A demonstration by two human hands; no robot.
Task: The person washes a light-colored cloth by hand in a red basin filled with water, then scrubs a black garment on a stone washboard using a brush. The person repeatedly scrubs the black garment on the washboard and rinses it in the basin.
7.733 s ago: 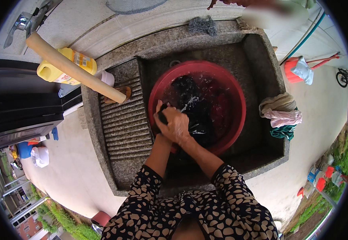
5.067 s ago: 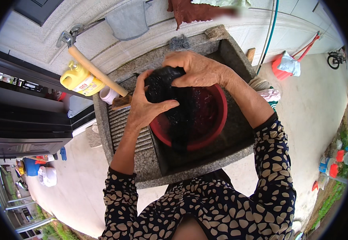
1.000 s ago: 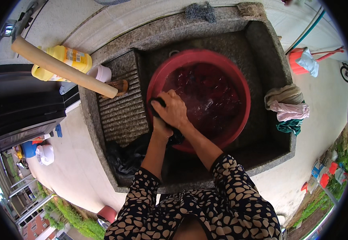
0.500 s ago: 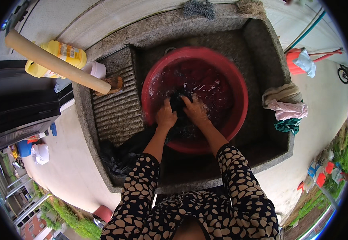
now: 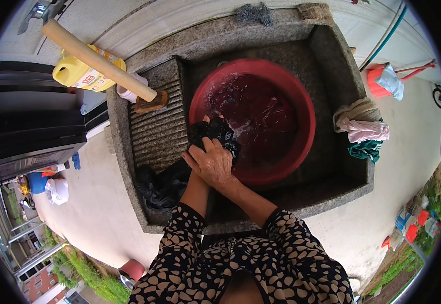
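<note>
Change since half a second ago: both hands have come back from mid-basin to the near-left rim, lifting the dark cloth with them; the water surface now lies open.
Stone sink point(image 5: 342, 55): surrounds the grip on all sides; its ribbed washboard point(image 5: 157, 126) lies just left of the grip.
Red basin point(image 5: 301, 147): holds dark water; the grip sits at its near-left rim.
Black garment heap point(image 5: 162, 185): lies on the washboard's lower end, just below and left of the grip.
Dark wet cloth point(image 5: 218, 133): bunched at the basin rim, partly under the hands, just beyond the fingers.
Right hand point(image 5: 211, 163): on top, closed down over the cloth.
Left hand point(image 5: 196, 152): mostly hidden beneath the right; its hold cannot be told.
Wooden bat point(image 5: 99, 61): well beyond and left of the grip, leaning on the washboard's top.
Folded laundry point(image 5: 363, 129): on the sink's right rim, well apart from the grip.
Technique: judged best to keep the cloth over the basin while squeezing, so runoff returns to the water.
</note>
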